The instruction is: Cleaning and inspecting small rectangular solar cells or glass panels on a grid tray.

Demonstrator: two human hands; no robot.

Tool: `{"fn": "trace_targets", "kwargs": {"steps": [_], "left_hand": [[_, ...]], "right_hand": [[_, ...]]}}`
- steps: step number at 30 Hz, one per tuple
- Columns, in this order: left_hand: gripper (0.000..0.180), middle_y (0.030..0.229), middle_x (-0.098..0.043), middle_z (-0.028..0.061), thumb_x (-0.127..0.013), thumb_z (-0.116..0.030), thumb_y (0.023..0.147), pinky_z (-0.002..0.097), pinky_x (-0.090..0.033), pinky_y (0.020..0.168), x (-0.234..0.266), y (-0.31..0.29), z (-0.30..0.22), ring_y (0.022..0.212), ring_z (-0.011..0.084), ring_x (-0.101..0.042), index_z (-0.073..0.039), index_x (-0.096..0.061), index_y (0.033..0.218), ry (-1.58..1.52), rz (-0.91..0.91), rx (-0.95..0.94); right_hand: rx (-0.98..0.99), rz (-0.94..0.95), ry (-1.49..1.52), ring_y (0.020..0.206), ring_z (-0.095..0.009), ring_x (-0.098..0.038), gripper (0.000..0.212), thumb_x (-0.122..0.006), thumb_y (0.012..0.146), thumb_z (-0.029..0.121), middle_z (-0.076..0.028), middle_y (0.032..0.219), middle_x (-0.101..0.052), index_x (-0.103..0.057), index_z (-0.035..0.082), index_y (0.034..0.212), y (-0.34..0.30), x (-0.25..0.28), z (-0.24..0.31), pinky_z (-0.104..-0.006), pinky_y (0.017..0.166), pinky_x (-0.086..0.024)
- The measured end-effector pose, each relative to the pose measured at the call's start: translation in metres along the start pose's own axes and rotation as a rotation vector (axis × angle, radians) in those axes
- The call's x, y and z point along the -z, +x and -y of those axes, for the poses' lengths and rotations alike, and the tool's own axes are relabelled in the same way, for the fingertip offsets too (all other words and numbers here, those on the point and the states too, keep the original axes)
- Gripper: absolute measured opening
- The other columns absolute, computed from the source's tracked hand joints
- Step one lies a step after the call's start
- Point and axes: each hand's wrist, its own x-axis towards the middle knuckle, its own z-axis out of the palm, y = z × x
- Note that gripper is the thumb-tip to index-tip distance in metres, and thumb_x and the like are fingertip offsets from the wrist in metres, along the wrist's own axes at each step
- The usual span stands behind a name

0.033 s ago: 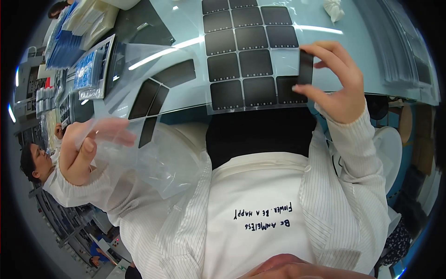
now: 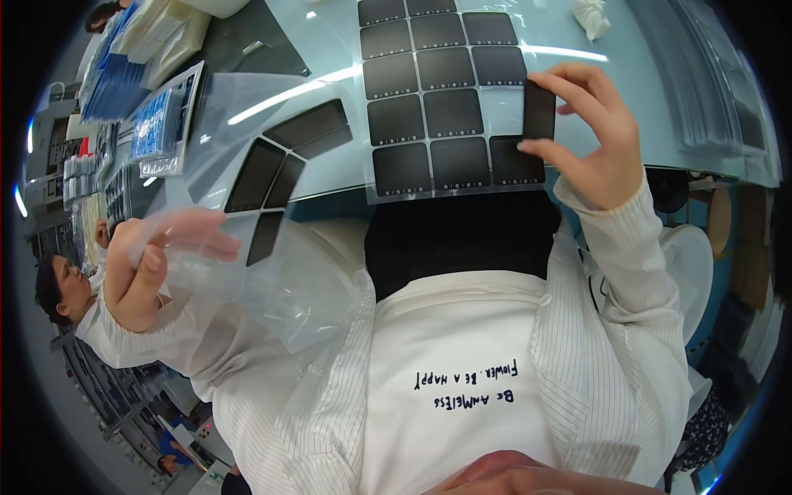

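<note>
My right hand [image 2: 598, 136] pinches a small black rectangular panel [image 2: 540, 111] by its two ends, thumb below and fingers above. The panel is held over the right column of a grid of black panels [image 2: 460, 161] on a clear sheet, by a gap with no panel. My left hand [image 2: 169, 247] grips a clear plastic film [image 2: 289, 305] that drapes over its fingers and hangs toward my lap. Several black pieces [image 2: 256, 175] stick to or lie on this film, some beyond the table's near edge.
The glass-topped table [image 2: 330, 169] reflects light strips. Stacks of clear sleeves [image 2: 693, 91] lie at the right, a white knotted bag [image 2: 591, 18] at the far right. Blue-and-clear packs [image 2: 158, 124] are piled at the left. Another person [image 2: 70, 285] is at the far left.
My right hand has moved slightly left with the black panel, which has turned to show more of its face. The pieces on the film have shifted a little. My left hand stays nearly still.
</note>
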Motion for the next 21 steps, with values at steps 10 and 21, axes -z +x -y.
{"fn": "trace_targets", "kwargs": {"steps": [10,21], "left_hand": [[0.073,0.106,-0.059,0.0336,-0.024,-0.048,0.098,0.0340,-0.055,0.076,-0.019,0.007,0.022,0.086,0.0361,-0.067,0.015,-0.025,0.135,-0.594,-0.125,-0.095],[0.077,0.111,-0.052,0.0407,-0.017,-0.050,0.098,0.0401,-0.055,0.077,-0.036,0.031,0.033,0.094,0.0415,-0.064,0.014,-0.007,0.140,-0.757,-0.064,-0.220]], "right_hand": [[0.217,0.121,-0.174,0.103,-0.029,-0.059,0.032,-0.078,0.063,0.015,-0.010,0.098,-0.068,-0.069,0.000,0.090,-0.003,-0.020,-0.029,-0.0356,0.080,-0.052],[0.269,0.043,-0.246,0.100,-0.024,-0.060,0.023,-0.076,0.070,0.023,-0.006,0.094,-0.070,-0.073,0.005,0.084,0.002,-0.028,-0.040,-0.0330,0.078,-0.054]]}}
